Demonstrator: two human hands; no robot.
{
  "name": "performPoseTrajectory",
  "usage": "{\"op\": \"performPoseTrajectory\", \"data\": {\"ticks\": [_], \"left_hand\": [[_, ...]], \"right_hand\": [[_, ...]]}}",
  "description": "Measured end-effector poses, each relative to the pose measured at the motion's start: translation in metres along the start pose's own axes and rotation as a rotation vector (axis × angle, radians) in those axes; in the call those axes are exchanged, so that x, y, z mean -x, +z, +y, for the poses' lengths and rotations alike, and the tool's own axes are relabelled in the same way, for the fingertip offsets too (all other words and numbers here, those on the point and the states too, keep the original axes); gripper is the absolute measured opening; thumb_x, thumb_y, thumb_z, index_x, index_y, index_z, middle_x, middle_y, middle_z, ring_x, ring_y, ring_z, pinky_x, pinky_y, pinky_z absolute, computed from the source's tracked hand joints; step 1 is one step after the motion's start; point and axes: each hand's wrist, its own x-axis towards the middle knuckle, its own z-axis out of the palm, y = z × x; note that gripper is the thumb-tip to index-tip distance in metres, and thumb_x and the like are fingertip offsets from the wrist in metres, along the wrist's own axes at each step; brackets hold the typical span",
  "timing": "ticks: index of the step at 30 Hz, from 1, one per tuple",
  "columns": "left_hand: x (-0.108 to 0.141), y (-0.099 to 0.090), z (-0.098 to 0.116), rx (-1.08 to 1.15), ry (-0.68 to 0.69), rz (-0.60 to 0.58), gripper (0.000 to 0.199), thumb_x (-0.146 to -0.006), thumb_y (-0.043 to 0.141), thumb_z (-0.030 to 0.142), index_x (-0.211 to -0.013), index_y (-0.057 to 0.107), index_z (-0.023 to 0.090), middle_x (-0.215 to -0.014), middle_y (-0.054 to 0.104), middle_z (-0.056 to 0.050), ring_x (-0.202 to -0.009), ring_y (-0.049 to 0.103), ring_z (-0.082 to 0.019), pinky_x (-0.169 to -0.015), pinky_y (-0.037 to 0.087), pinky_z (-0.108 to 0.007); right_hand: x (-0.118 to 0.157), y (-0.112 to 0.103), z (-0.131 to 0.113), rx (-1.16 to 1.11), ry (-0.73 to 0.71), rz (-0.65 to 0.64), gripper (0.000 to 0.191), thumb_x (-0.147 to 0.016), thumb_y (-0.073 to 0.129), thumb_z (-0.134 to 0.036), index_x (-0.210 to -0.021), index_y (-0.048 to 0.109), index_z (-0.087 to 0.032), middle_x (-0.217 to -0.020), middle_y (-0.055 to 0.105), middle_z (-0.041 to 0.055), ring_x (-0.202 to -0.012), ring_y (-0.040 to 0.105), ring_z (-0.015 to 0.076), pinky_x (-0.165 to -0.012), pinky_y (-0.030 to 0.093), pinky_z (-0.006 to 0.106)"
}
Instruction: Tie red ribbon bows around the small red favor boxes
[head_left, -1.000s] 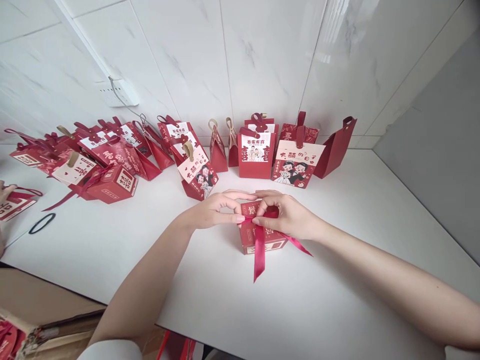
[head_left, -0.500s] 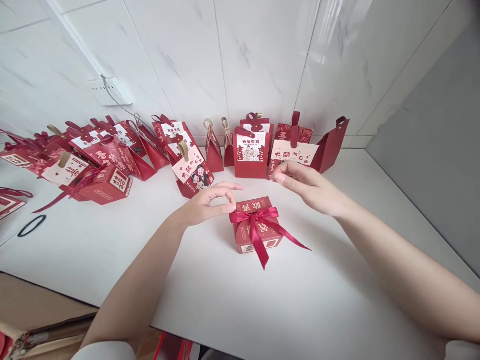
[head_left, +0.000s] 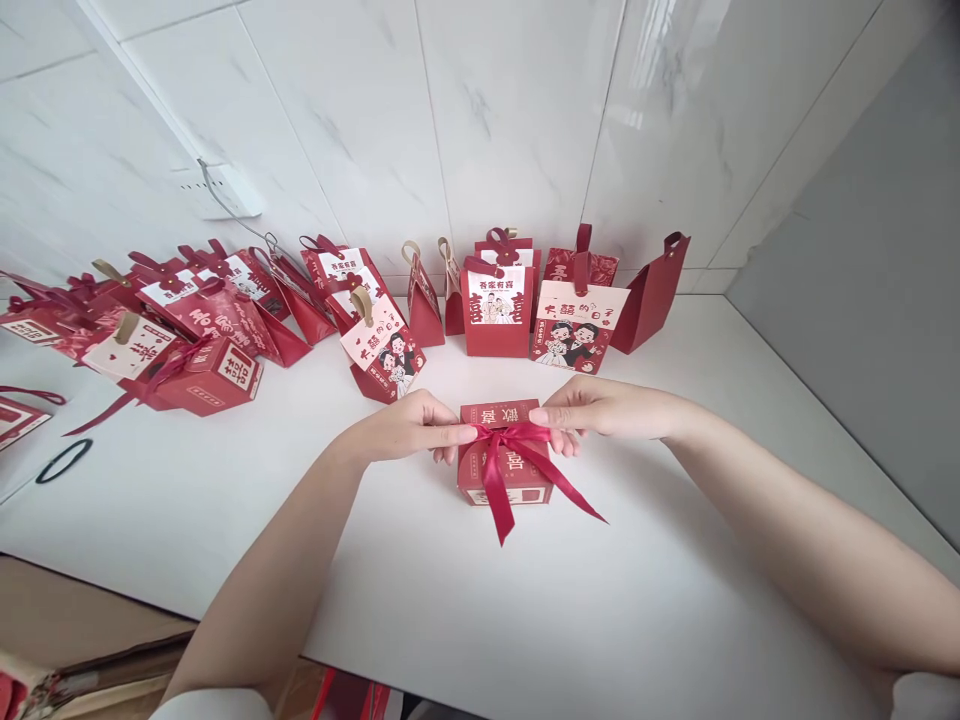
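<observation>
A small red gift box [head_left: 480, 480] with pale printed characters sits on the white table in front of me. Across its top is a shiny crimson ribbon [head_left: 498, 490] tied in a bow, its two tails hanging over the near side. My left hand [head_left: 415, 425] pinches the bow's left loop between thumb and fingers. On the other side, my right hand [head_left: 592, 412] pinches the right loop, with some fingers curled behind it. The fingertips of both hands lie close to the box's sides.
Several red gift boxes with handles stand along the tiled wall, among them one with a cartoon couple [head_left: 574, 330]. More crowd the left, including a ribboned box [head_left: 217, 375]. A black loop [head_left: 66, 460] lies at far left. A cardboard box [head_left: 82, 610] stands below the table edge.
My right hand has come down and left from above the table to the bow's right loop. My left hand has closed on the left loop. The box has turned slightly and sits squarer.
</observation>
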Motion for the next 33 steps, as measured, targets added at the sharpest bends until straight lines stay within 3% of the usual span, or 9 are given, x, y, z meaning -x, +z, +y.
{"op": "performPoseTrajectory", "data": {"ticks": [6, 13, 20, 33], "left_hand": [[-0.001, -0.001, -0.003, 0.047, 0.012, -0.008, 0.042, -0.086, 0.060, 0.048, -0.062, 0.064, 0.014, -0.063, 0.061, -0.003, -0.062, 0.053, -0.011, -0.063, 0.043, -0.024], [-0.005, -0.004, -0.010, 0.103, 0.085, -0.076, 0.047, -0.087, 0.058, 0.048, -0.054, 0.058, 0.014, -0.058, 0.051, -0.001, -0.060, 0.044, -0.011, -0.064, 0.038, -0.027], [-0.010, -0.003, -0.012, 0.089, 0.117, -0.070, 0.048, -0.088, 0.056, 0.047, -0.053, 0.050, 0.015, -0.058, 0.044, 0.000, -0.059, 0.039, -0.011, -0.062, 0.033, -0.028], [-0.012, -0.007, -0.018, 0.001, 0.152, -0.099, 0.049, -0.090, 0.052, 0.048, -0.054, 0.048, 0.015, -0.061, 0.044, 0.000, -0.060, 0.039, -0.011, -0.061, 0.031, -0.028]], "right_hand": [[0.003, -0.003, 0.000, -0.054, -0.010, -0.032, 0.039, -0.087, 0.064, -0.054, -0.078, 0.064, -0.017, -0.066, 0.065, 0.0018, -0.062, 0.058, 0.0147, -0.066, 0.045, 0.029], [0.002, -0.003, 0.003, -0.062, -0.020, -0.050, 0.040, -0.087, 0.063, -0.056, -0.078, 0.062, -0.017, -0.075, 0.067, 0.0032, -0.074, 0.062, 0.0178, -0.072, 0.045, 0.032], [0.005, -0.002, 0.002, -0.045, -0.045, -0.062, 0.037, -0.092, 0.057, -0.052, -0.078, 0.059, -0.018, -0.081, 0.066, 0.0033, -0.080, 0.060, 0.0180, -0.080, 0.045, 0.033], [0.008, 0.000, -0.003, 0.175, -0.012, 0.068, 0.040, -0.088, 0.057, -0.057, -0.073, 0.055, -0.020, -0.078, 0.066, 0.0022, -0.075, 0.060, 0.0196, -0.066, 0.042, 0.030]]}}
